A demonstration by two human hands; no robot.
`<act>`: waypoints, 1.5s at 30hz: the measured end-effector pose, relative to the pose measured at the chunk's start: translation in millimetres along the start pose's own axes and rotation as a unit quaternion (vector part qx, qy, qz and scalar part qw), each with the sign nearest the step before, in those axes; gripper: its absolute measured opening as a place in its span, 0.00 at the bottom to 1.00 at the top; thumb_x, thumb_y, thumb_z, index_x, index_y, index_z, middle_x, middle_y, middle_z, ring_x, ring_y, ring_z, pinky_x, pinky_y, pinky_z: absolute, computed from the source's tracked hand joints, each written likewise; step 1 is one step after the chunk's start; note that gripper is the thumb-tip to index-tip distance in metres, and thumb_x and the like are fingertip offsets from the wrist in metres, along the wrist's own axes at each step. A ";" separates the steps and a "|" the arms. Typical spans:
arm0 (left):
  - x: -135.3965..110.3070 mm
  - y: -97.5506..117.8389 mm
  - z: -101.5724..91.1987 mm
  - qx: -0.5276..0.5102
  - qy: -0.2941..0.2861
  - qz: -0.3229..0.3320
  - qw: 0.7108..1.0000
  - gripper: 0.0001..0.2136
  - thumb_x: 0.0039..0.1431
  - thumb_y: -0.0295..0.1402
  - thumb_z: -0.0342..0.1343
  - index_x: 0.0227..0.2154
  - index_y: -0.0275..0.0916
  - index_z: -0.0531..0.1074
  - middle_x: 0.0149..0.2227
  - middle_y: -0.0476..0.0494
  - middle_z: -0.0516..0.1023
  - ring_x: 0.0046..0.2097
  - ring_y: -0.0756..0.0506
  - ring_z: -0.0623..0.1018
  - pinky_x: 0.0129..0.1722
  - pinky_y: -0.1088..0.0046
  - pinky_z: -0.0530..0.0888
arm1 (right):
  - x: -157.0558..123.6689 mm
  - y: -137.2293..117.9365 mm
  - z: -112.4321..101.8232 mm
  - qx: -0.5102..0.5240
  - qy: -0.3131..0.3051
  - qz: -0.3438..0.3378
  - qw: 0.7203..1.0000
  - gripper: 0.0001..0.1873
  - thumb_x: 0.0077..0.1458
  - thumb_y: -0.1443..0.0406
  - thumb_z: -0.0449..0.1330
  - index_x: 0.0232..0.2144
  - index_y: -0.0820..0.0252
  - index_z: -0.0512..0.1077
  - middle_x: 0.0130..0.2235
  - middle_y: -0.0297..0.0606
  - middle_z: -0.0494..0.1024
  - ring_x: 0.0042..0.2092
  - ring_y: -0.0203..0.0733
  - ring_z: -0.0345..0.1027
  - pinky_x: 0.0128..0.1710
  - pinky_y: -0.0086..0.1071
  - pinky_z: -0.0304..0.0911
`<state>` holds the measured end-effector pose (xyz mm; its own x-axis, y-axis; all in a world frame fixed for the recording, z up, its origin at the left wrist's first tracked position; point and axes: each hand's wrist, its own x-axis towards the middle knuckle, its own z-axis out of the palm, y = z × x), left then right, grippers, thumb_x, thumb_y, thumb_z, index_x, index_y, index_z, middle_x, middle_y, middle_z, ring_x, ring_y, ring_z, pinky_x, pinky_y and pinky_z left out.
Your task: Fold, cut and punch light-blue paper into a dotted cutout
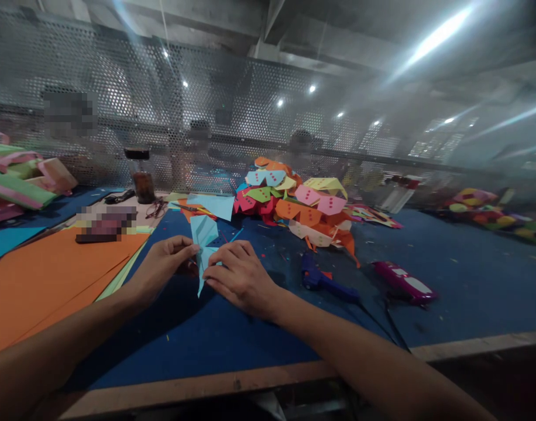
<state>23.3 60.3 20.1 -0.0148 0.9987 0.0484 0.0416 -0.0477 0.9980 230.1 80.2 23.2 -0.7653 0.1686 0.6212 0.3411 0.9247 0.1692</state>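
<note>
A light blue folded paper piece [203, 240] stands between my two hands over the dark blue table cover [198, 333]. My left hand [166, 261] pinches its left edge with thumb and fingers closed. My right hand [239, 276] presses on its lower right part, fingers curled together on the paper. Both forearms reach in from the bottom of the view.
Orange paper sheets [44, 275] lie at the left. A heap of folded colored paper shapes [294, 202] sits behind. A blue glue gun [325, 280] and a magenta tool [404, 282] lie to the right. A jar [143, 181], scissors [156, 207] and perforated metal screen [206, 117] stand further back.
</note>
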 end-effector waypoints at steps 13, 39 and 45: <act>0.6 -1.3 1.8 0.015 0.008 0.005 1.000 0.17 0.48 0.47 0.67 0.28 0.39 0.72 0.23 0.52 0.75 0.26 0.49 0.76 0.29 0.74 0.74 | 3.6 -5.7 3.3 0.037 -0.017 0.099 0.994 0.10 0.66 0.60 0.60 0.36 0.59 0.76 0.45 0.39 0.78 0.50 0.45 0.62 0.51 0.41 0.52; -4.5 -3.8 3.2 0.132 -0.038 0.133 0.981 0.08 0.60 0.40 0.58 0.35 0.41 0.76 0.34 0.46 0.81 0.36 0.43 0.81 0.36 0.70 0.74 | 0.2 -4.1 10.8 0.038 -0.013 0.170 0.985 0.06 0.61 0.64 0.64 0.31 0.59 0.76 0.45 0.38 0.77 0.52 0.46 0.60 0.53 0.43 0.52; -7.5 -3.0 3.8 0.172 -0.040 0.155 0.972 0.06 0.60 0.38 0.57 0.35 0.42 0.76 0.34 0.47 0.82 0.38 0.42 0.81 0.39 0.69 0.74 | 0.2 -2.9 11.5 0.037 -0.031 0.175 0.983 0.05 0.60 0.65 0.64 0.31 0.59 0.77 0.44 0.38 0.76 0.50 0.46 0.60 0.51 0.43 0.53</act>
<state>27.2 52.9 16.5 0.1296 0.9359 0.3276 0.3634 -0.3522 0.8625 222.7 81.5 14.1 -0.6408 0.4993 0.5831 0.5508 0.8281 -0.1038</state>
